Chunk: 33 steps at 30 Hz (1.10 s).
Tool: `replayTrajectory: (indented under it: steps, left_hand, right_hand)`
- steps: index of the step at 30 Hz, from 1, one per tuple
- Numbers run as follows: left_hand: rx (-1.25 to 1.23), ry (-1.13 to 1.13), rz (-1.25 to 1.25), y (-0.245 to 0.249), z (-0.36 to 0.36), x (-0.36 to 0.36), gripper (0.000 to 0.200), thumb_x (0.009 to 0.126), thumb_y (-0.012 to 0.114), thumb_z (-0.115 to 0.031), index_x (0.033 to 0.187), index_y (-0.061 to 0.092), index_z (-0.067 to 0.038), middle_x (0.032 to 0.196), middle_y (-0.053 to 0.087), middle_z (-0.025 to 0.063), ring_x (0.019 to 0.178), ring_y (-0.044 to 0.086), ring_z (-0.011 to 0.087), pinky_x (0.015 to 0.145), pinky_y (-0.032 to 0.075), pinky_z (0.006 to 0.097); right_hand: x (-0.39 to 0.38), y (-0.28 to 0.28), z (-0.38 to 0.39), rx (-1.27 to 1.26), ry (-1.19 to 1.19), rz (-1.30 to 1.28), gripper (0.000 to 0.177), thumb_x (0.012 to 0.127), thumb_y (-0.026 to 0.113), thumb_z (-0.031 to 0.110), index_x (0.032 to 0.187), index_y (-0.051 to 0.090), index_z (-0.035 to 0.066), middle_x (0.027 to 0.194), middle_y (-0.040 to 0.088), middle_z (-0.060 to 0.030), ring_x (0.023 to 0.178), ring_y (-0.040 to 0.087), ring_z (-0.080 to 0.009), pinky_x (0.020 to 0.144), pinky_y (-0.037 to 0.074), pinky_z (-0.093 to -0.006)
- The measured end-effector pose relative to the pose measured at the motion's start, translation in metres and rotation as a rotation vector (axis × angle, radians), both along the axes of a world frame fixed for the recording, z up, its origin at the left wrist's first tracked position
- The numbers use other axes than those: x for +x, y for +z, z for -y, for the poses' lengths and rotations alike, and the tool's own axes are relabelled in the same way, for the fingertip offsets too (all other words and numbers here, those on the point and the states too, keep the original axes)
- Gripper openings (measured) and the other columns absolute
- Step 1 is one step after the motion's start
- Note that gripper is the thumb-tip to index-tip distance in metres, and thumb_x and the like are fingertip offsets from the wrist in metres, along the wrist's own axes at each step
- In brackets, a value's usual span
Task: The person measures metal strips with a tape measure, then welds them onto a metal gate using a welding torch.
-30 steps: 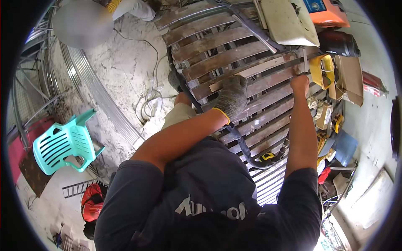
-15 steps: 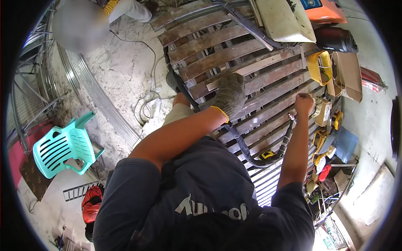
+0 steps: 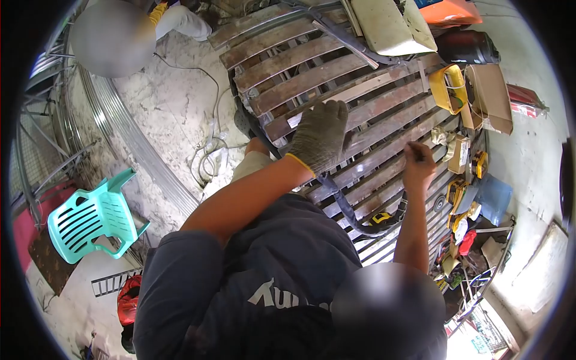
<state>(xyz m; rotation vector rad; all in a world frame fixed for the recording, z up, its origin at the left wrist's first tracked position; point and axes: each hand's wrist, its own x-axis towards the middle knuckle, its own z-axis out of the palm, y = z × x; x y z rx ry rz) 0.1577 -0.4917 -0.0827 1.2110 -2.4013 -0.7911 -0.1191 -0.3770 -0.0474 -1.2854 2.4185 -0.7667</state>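
My left hand (image 3: 321,135), in a grey knit glove with a yellow cuff, is closed over a long thin strip (image 3: 375,82) lying across the brown slats (image 3: 384,115). The strip runs out on both sides of the glove; its underside is hidden by my fingers. Bare, my right hand (image 3: 419,168) hovers above the slats further right with its fingers curled together. Something dark shows at its fingertips, too small to name. Between my forearms curves a black padded strap (image 3: 345,207) carrying a yellow-and-black tape measure (image 3: 381,218).
A yellow container (image 3: 449,90) and an open cardboard box (image 3: 489,99) stand along the right side. Yellow tools (image 3: 459,195) lie below them. Long metal profiles (image 3: 135,147) and a turquoise chair (image 3: 90,222) are at left. Another person's leg (image 3: 183,27) shows at top left.
My right hand has drawn back left and down, away from the items by the wall. My left glove has shifted slightly left, still over the strip.
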Motion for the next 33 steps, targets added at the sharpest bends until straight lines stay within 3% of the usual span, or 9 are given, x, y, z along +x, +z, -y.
replayTrajectory:
  steps: [3, 9, 12, 14, 18, 24, 25, 28, 33]
  left_hand:
    - [0.36, -0.015, -0.522, 0.009, -0.017, 0.015, 0.065, 0.105, 0.072, -0.045, 0.145, 0.059, 0.004, 0.122, 0.069, 0.0256, 0.114, 0.07, 0.0392, 0.101, 0.054, 0.0494]
    - [0.967, -0.058, -0.792, 0.02, -0.037, 0.052, 0.035, 0.113, 0.064, -0.03, 0.129, 0.071, 0.001, 0.114, 0.076, 0.0142, 0.104, 0.075, 0.0232, 0.092, 0.06, 0.0359]
    - [1.186, 0.146, -0.917, 0.038, -0.038, 0.087, 0.03, 0.114, 0.065, -0.026, 0.125, 0.072, 0.001, 0.109, 0.077, 0.0102, 0.096, 0.076, 0.0176, 0.087, 0.062, 0.0337]
    - [1.07, 0.257, -0.879, 0.033, -0.033, 0.117, 0.025, 0.112, 0.067, -0.02, 0.124, 0.071, 0.001, 0.106, 0.077, 0.0105, 0.092, 0.076, 0.0195, 0.085, 0.063, 0.0352]
    - [0.918, 0.555, -0.995, -0.012, -0.039, 0.162, 0.022, 0.111, 0.069, -0.017, 0.123, 0.07, 0.001, 0.108, 0.078, 0.0125, 0.097, 0.077, 0.0225, 0.089, 0.065, 0.0399]
    - [0.953, 0.721, -1.275, -0.048, -0.057, 0.177, 0.02, 0.111, 0.069, -0.016, 0.122, 0.068, 0.001, 0.113, 0.079, 0.0158, 0.1, 0.078, 0.0276, 0.094, 0.064, 0.0438]
    - [0.955, 0.751, -1.298, -0.052, -0.059, 0.177, 0.021, 0.111, 0.068, -0.016, 0.122, 0.067, 0.001, 0.113, 0.079, 0.0163, 0.101, 0.078, 0.0282, 0.094, 0.064, 0.0441]
    - [0.986, 0.786, -1.338, -0.062, -0.062, 0.175, 0.024, 0.112, 0.066, -0.018, 0.124, 0.064, 0.003, 0.117, 0.078, 0.0205, 0.105, 0.078, 0.0317, 0.097, 0.064, 0.0463]
    - [1.105, 0.833, -1.505, -0.092, -0.058, 0.168, 0.029, 0.114, 0.062, -0.021, 0.126, 0.059, 0.005, 0.123, 0.075, 0.0265, 0.114, 0.077, 0.0386, 0.102, 0.064, 0.05]
  right_hand:
    - [0.061, 0.026, 0.004, -0.053, 0.319, 0.108, 0.015, 0.093, 0.077, -0.004, 0.106, 0.079, 0.004, 0.098, 0.075, -0.0077, 0.089, 0.068, -0.0172, 0.082, 0.054, -0.0321]
    - [0.105, 0.053, 0.003, -0.038, 0.742, -0.015, 0.027, 0.087, 0.084, 0.002, 0.113, 0.077, 0.004, 0.106, 0.073, -0.0133, 0.105, 0.068, -0.0369, 0.098, 0.053, -0.046]
    - [0.079, 0.055, -0.008, -0.024, 0.423, -0.264, 0.042, 0.089, 0.087, 0.008, 0.127, 0.071, 0.006, 0.119, 0.074, -0.015, 0.11, 0.07, -0.0396, 0.098, 0.057, -0.0465]
    - [0.029, 0.041, -0.031, 0.372, 0.153, -0.565, 0.062, 0.09, 0.087, 0.022, 0.144, 0.06, 0.006, 0.133, 0.071, -0.0223, 0.123, 0.069, -0.0427, 0.107, 0.056, -0.0523]
    - [-0.098, -0.03, -0.115, 0.842, -0.118, -0.294, 0.1, 0.078, 0.093, 0.036, 0.157, 0.045, -0.003, 0.131, 0.071, -0.0343, 0.117, 0.073, -0.0447, 0.104, 0.057, -0.0526]
    - [-0.138, -0.071, -0.158, 0.71, -0.15, -0.139, 0.072, 0.076, 0.092, 0.029, 0.13, 0.069, -0.011, 0.108, 0.079, -0.0283, 0.098, 0.079, -0.04, 0.089, 0.062, -0.0449]
    - [-0.134, -0.077, -0.165, 0.565, -0.166, -0.219, 0.055, 0.076, 0.093, 0.03, 0.108, 0.075, -0.012, 0.096, 0.079, -0.0237, 0.083, 0.079, -0.0358, 0.074, 0.062, -0.0433]
    - [-0.128, -0.072, -0.157, 0.826, -0.371, 0.067, 0.048, 0.08, 0.091, 0.028, 0.1, 0.075, -0.012, 0.088, 0.077, -0.0185, 0.069, 0.077, -0.0299, 0.064, 0.06, -0.0423]
    - [-0.116, -0.074, -0.181, 0.531, -0.582, 0.326, 0.022, 0.088, 0.083, 0.014, 0.092, 0.073, -0.006, 0.074, 0.07, -0.0095, 0.061, 0.073, -0.0267, 0.053, 0.058, -0.0408]
